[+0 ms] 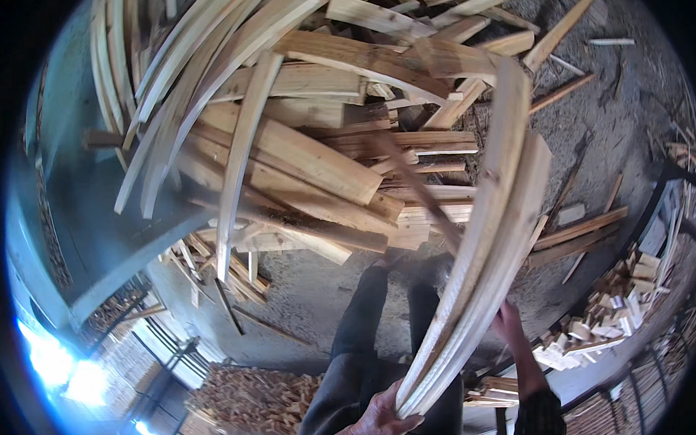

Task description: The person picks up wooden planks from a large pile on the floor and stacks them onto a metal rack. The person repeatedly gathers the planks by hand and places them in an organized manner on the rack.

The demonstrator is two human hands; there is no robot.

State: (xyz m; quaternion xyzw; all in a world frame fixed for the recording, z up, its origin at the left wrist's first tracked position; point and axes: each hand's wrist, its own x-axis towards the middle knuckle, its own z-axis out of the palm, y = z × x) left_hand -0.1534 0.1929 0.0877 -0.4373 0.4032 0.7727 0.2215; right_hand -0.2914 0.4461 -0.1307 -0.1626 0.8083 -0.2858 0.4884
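Two or more long, pale wooden boards [491,251] lie together and slant up and away from my lap to the right. Their near ends are in my left hand [382,417], with the thumb over the edge. My right hand [510,324] grips the same boards farther up on their right side; its fingers are partly hidden behind the wood. Beyond the held boards, a large pile of loose boards [315,153] lies crosswise on the ground in front of my feet.
A blue-grey metal surface [103,234] stands at the left, with long boards [205,77] leaning over it. Short offcuts [597,328] fill a heap at the right. Another heap of small wood pieces [255,401] lies at the lower left. Scattered strips [578,232] rest on the dusty floor.
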